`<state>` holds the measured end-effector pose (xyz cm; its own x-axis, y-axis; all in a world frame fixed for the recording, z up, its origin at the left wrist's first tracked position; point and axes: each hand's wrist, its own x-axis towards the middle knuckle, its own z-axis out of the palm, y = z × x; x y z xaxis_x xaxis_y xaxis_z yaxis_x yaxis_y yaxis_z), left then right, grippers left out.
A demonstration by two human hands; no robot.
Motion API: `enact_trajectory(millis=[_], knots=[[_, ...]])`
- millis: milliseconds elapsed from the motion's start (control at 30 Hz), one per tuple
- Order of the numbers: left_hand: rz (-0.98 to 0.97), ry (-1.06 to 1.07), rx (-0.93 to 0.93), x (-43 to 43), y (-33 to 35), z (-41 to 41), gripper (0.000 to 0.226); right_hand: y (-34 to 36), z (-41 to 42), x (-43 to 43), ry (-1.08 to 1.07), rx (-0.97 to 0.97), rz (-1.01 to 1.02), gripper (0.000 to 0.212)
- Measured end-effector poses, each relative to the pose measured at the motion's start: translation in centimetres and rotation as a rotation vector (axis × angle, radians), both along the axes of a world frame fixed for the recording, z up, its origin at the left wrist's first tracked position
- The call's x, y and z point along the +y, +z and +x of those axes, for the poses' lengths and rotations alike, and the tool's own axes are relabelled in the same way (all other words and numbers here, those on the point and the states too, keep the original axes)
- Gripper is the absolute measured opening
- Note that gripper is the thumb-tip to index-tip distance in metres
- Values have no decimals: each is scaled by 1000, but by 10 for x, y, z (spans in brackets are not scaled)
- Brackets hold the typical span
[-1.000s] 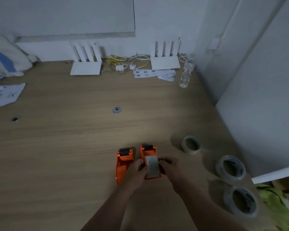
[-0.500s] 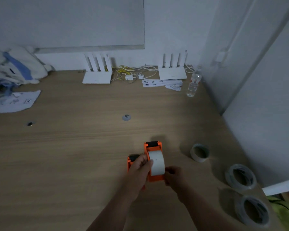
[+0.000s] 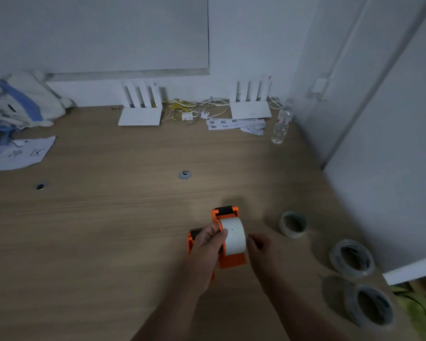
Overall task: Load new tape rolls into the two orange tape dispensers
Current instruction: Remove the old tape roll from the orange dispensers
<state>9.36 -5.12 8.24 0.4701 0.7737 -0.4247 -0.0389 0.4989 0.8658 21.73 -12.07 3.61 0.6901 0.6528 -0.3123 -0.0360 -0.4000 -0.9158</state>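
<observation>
One orange tape dispenser [image 3: 231, 260] is raised off the wooden table [image 3: 108, 230], tilted, with a white tape roll [image 3: 235, 238] seated in it. My left hand [image 3: 207, 247] grips its left side, thumb against the roll. My right hand [image 3: 260, 244] has curled fingers pressed to the roll's right side. The second orange dispenser [image 3: 191, 238] lies on the table just left, mostly hidden under my left hand. A small tape roll [image 3: 293, 223] stands to the right. Two larger clear tape rolls [image 3: 352, 258] [image 3: 369, 306] lie further right, near the table edge.
A white partition [image 3: 391, 180] bounds the table on the right. At the back stand two white routers [image 3: 140, 115] [image 3: 251, 109], cables, paper slips and a water bottle [image 3: 282, 124]. Clothes [image 3: 17, 99] and a paper sheet [image 3: 17, 153] lie far left; a cable grommet [image 3: 185, 175] sits mid-table.
The right-hand dispenser with the white roll has been lifted from the table and tilted up. My left hand moved onto its left side; my right hand shifted to the roll's right side.
</observation>
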Motion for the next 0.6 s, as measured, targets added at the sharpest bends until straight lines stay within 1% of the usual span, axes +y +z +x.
enact_trajectory(millis=[33, 100, 167, 333, 433, 567, 600], knots=[[9, 5, 8, 0, -2, 1, 17, 12, 0, 1, -8, 10, 52, 24], [26, 0, 16, -3, -3, 4, 16, 35, 0, 1, -22, 190, 183, 35], [41, -29, 24, -5, -5, 6, 17, 45, 3, 1, 1, 307, 275, 33], [52, -66, 60, -8, -6, 8, 28, 47, 9, -4, 94, 272, 274, 14], [45, -62, 103, -8, -9, 10, 29, 43, 17, -9, 107, 310, 266, 15], [21, -24, 119, -8, -14, 14, 41, 34, 39, -20, 32, 361, 283, 15], [16, -24, 122, -9, -15, 15, 40, 33, 46, -23, 10, 372, 281, 16]])
